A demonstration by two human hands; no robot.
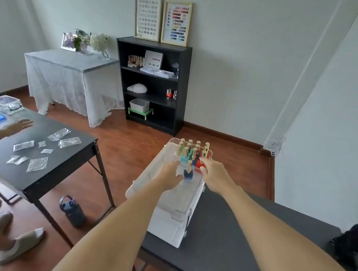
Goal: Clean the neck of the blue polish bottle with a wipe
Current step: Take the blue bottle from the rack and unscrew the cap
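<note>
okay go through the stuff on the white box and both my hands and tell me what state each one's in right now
Blue polish bottle: upright, gold cap on, apart from the cluster.
Left hand: beside the blue bottle; contact unclear.
Right hand: fingers at the red bottles; grip unclear.
Other polish bottles: upright, capped, clustered at the far end.
Clear tray: on the white box, mostly bare.

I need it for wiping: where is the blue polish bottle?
Head view, centre: blue polish bottle stands on the clear tray, between both hands, nearer than the clustered bottles.
</note>
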